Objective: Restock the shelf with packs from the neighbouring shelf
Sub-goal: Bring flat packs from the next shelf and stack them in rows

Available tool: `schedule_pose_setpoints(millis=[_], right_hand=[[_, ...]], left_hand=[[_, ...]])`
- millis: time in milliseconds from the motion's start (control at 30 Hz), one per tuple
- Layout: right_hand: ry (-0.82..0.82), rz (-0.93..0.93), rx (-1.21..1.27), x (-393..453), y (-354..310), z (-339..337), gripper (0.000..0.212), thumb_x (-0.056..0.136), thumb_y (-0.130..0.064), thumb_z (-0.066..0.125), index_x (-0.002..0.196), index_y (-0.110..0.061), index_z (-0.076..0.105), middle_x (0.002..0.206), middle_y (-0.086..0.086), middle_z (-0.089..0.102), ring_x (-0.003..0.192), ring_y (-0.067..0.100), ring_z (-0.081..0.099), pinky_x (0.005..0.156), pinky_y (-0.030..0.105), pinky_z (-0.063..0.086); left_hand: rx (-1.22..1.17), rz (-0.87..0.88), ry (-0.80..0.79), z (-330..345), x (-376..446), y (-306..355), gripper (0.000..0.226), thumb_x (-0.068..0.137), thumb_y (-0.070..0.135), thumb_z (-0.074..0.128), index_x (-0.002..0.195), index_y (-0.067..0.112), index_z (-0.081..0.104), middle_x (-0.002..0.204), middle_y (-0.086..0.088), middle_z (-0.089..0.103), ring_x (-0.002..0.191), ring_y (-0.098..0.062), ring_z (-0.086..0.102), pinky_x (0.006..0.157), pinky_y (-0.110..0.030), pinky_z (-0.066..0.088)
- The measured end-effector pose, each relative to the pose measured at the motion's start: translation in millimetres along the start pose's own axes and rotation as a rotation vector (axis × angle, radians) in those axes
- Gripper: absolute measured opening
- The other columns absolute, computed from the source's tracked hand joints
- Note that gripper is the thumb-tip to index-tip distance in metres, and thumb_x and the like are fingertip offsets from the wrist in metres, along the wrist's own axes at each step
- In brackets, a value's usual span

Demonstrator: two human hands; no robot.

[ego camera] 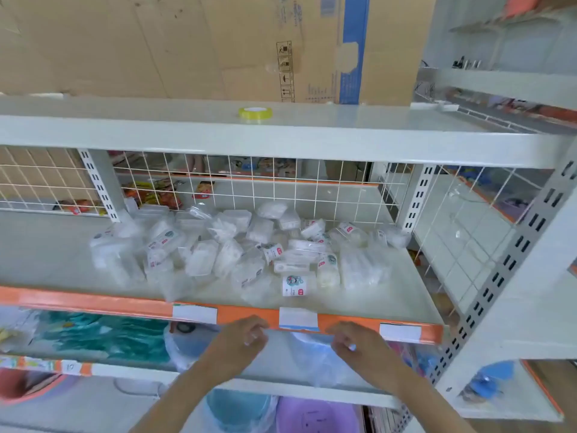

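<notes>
1. Hovering just below the orange front strip [93, 303] of the pale grey metal shelf [390, 295], the left hand [240, 342] and the right hand [356, 343] sit side by side, a small gap between them.
2. The fingers [254, 326] of the left hand are loosely curled and grasp nothing; the fingers of the right hand are bent the same way, also with nothing in them.
3. The heap of small clear plastic packs with white contents [237, 248] lies scattered across the middle of that shelf, behind the strip and apart from both hands.
4. One pack with a printed white label [295, 284] lies nearest the front edge, above the gap between the hands.
5. White paper price tags [298, 317] sit on the orange strip; the middle one is just above the hands.
6. A white wire grid [281, 182] closes the back of the shelf.
7. A yellow roll of tape [255, 114] rests on the grey shelf above, in front of a brown cardboard sheet [187, 42].
</notes>
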State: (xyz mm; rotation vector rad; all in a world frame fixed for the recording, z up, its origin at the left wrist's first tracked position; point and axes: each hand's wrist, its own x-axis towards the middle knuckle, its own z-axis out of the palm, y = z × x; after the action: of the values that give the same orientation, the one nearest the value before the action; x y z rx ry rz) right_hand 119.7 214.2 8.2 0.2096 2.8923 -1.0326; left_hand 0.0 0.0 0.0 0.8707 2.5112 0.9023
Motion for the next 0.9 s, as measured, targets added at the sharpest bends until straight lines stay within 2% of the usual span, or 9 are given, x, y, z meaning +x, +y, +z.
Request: schedule_pose_setpoints(millis=[33,133,200,267,367,467,600,733,900], right_hand=[[0.050,-0.046,-0.008,19,1,-10,0.024,0.092,-0.014,0.052,0.114,-0.022,0.058,0.093,-0.005,0.055,0.077,-0.008,0.050,0.074,0.003,0.034],[0.135,-0.095,-0.069,67,-4,-47,0.027,0.090,-0.012,0.055,0.116,-0.013,0.058,0.103,0.007,0.060,0.082,0.009,0.052,0.079,0.015,0.039],[0.156,-0.120,-0.103,94,0,-61,0.028,0.089,-0.012,0.056,0.117,-0.012,0.058,0.110,0.009,0.059,0.086,0.016,0.055,0.083,0.021,0.041],[0.182,-0.111,-0.175,119,8,-74,0.033,0.089,-0.014,0.055,0.122,-0.012,0.054,0.118,0.010,0.053,0.101,0.021,0.054,0.088,0.025,0.039],[0.203,-0.096,-0.286,157,14,-85,0.040,0.087,-0.013,0.055,0.127,-0.014,0.049,0.127,0.009,0.047,0.117,0.025,0.043,0.093,0.027,0.035],[0.135,-0.092,-0.388,184,20,-80,0.044,0.085,-0.012,0.054,0.128,-0.013,0.046,0.132,0.009,0.043,0.122,0.026,0.038,0.097,0.030,0.035],[0.052,-0.100,-0.424,201,31,-67,0.052,0.085,-0.007,0.052,0.135,-0.012,0.038,0.140,0.007,0.036,0.127,0.027,0.033,0.101,0.031,0.030],[0.112,-0.087,-0.529,209,33,-61,0.045,0.088,-0.008,0.050,0.132,-0.012,0.038,0.132,0.007,0.040,0.121,0.026,0.039,0.093,0.034,0.040],[0.226,-0.099,-0.475,209,21,-73,0.039,0.091,-0.016,0.045,0.130,-0.011,0.042,0.127,0.008,0.043,0.116,0.026,0.045,0.084,0.035,0.043]], left_hand=[[-0.002,0.085,0.066,-9,21,5,0.014,0.083,0.032,0.050,0.094,0.029,0.059,0.087,0.009,0.063,0.070,0.005,0.054,0.068,-0.005,0.037],[0.068,0.153,0.144,-39,72,34,0.022,0.088,0.022,0.055,0.106,0.011,0.063,0.087,0.005,0.061,0.074,-0.002,0.056,0.070,-0.008,0.038],[0.103,0.145,0.160,-44,101,46,0.021,0.090,0.018,0.055,0.108,0.009,0.061,0.096,-0.002,0.062,0.087,-0.014,0.058,0.081,-0.018,0.041],[0.140,0.101,0.159,-42,127,53,0.023,0.091,0.019,0.053,0.112,0.011,0.059,0.106,-0.005,0.061,0.095,-0.019,0.058,0.089,-0.026,0.043],[0.331,0.053,0.108,-34,160,56,0.033,0.091,0.019,0.050,0.122,0.008,0.050,0.121,-0.010,0.051,0.109,-0.025,0.052,0.092,-0.031,0.041],[0.505,0.005,0.020,-22,176,55,0.041,0.085,0.017,0.053,0.123,0.004,0.040,0.120,-0.013,0.049,0.108,-0.030,0.050,0.094,-0.041,0.040],[0.516,0.046,0.036,-15,181,53,0.041,0.079,0.015,0.060,0.111,0.003,0.036,0.106,-0.015,0.052,0.095,-0.028,0.053,0.071,-0.031,0.038],[0.572,0.071,0.116,-14,180,55,0.034,0.082,0.014,0.058,0.108,0.006,0.037,0.098,-0.011,0.052,0.079,-0.024,0.047,0.071,-0.034,0.041],[0.534,0.118,0.267,-21,176,61,0.034,0.087,0.014,0.052,0.120,0.010,0.046,0.121,-0.005,0.053,0.105,-0.025,0.053,0.071,-0.027,0.039]])
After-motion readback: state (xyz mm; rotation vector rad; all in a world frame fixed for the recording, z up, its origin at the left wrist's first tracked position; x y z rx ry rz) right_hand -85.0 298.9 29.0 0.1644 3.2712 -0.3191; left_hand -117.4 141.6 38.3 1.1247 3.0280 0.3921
